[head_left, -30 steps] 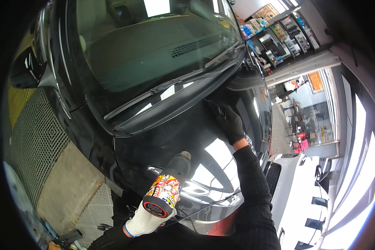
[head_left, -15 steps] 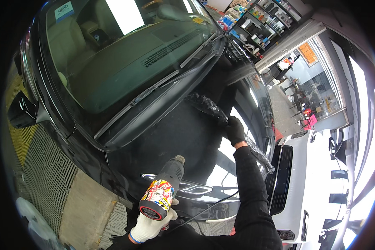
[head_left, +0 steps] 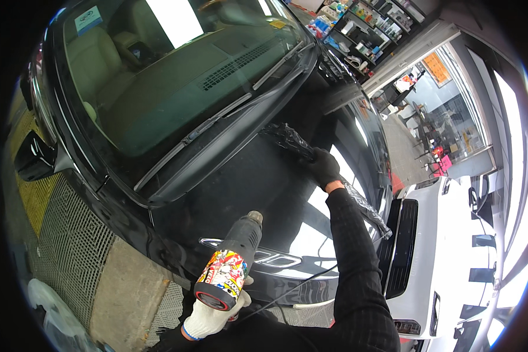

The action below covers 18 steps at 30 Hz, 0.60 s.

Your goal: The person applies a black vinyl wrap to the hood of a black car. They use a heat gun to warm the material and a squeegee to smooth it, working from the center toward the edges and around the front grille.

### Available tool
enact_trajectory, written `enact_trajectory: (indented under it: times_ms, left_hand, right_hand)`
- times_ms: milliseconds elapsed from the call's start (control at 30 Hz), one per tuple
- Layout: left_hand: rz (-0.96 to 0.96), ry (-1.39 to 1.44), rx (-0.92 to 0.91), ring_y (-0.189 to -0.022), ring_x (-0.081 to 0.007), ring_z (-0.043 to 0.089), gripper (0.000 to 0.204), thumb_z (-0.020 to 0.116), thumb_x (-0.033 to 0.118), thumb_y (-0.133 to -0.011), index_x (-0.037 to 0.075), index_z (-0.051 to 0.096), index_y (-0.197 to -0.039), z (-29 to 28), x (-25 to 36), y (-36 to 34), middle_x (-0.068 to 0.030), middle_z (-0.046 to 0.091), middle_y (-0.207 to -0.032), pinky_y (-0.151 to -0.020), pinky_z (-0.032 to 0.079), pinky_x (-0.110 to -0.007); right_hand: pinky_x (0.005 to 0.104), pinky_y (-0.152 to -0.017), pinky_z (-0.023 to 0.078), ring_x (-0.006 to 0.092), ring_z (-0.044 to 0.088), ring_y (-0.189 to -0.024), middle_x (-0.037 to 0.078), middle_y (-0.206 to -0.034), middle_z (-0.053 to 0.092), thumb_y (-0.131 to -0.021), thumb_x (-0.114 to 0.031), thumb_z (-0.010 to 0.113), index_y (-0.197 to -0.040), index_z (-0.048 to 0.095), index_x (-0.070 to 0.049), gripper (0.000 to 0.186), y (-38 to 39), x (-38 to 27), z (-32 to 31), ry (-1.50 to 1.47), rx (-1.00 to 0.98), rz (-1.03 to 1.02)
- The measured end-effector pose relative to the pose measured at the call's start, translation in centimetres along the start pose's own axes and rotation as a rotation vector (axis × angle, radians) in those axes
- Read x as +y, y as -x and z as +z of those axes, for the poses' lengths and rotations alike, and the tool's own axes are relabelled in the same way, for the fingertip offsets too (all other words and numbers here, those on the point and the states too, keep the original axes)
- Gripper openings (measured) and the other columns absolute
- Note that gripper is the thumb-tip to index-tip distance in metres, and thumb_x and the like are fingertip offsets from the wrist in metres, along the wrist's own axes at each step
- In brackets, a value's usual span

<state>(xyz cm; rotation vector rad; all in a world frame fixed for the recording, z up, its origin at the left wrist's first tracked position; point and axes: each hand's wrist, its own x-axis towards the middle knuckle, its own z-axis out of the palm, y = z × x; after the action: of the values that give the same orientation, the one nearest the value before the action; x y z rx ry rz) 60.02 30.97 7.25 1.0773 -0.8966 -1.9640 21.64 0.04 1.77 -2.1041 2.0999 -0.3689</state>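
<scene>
My left hand (head_left: 211,317), in a white knit glove, is wrapped round a heat gun (head_left: 226,264) covered in bright stickers. Its metal nozzle points forward over the black car hood (head_left: 234,182). My right hand (head_left: 324,169), in a black glove, is closed on a crumpled strip of shiny plastic film (head_left: 287,139). One end of the strip reaches toward the base of the windshield; the other trails past my wrist toward the front of the hood. A chrome-edged vent trim (head_left: 276,259) lies beside the heat gun, near the hood's near side.
A dark cord (head_left: 299,288) runs from near my left hand across the fender. Wipers (head_left: 193,138) lie along the windshield, and a side mirror (head_left: 35,157) juts out at left. A white car (head_left: 428,252) stands close at right. Shelves of bottles (head_left: 369,29) are at the back.
My right hand has shifted slightly left and away from me with the film, whose far end looks more bunched. The heat gun has moved slightly forward in my left hand.
</scene>
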Motion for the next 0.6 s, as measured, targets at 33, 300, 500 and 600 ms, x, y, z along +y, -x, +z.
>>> enact_trajectory:
  times_ms: [33,300,500,600]
  left_hand:
    - [-0.002,0.006,0.006,-0.088,-0.0126,0.069,0.04,0.055,-0.001,-0.093,-0.003,0.064,-0.131,-0.1,-0.2,0.1,-0.0079,0.076,-0.094,-0.085,0.054,-0.03]
    - [0.078,-0.108,-0.018,-0.089,-0.0129,0.071,0.039,0.057,0.0,-0.093,-0.003,0.064,-0.131,-0.6,-0.8,-0.2,-0.0069,0.077,-0.092,-0.088,0.056,-0.031]
    - [0.242,-0.171,-0.007,-0.084,-0.0107,0.071,0.038,0.059,-0.002,-0.093,-0.001,0.066,-0.131,-0.3,-0.7,-0.8,-0.0064,0.077,-0.091,-0.08,0.055,-0.027]
    - [0.297,-0.265,-0.032,-0.077,-0.0094,0.07,0.035,0.06,-0.002,-0.095,-0.003,0.066,-0.13,-0.3,0.1,-1.1,-0.0089,0.078,-0.089,-0.069,0.052,-0.023]
  right_hand:
    - [0.0455,-0.092,0.056,0.0367,0.074,-0.108,0.015,-0.11,0.079,-0.086,-0.043,0.084,-0.12,0.078,-0.012,0.046,-0.1,-0.2,0.0,-0.014,0.005,0.001]
    - [0.0433,-0.086,0.058,0.0341,0.078,-0.097,0.015,-0.099,0.081,-0.089,-0.039,0.082,-0.115,0.082,-0.012,0.038,0.4,0.8,-0.5,-0.157,0.025,-0.021]
    - [0.0409,-0.083,0.06,0.0301,0.08,-0.094,0.014,-0.098,0.082,-0.087,-0.043,0.086,-0.114,0.084,-0.014,0.04,0.7,1.2,-0.5,-0.213,0.039,0.06]
    - [0.0367,-0.079,0.058,0.0195,0.079,-0.089,0.014,-0.095,0.083,-0.088,-0.037,0.087,-0.112,0.083,-0.006,0.04,1.1,1.3,-0.1,-0.214,0.075,0.091]
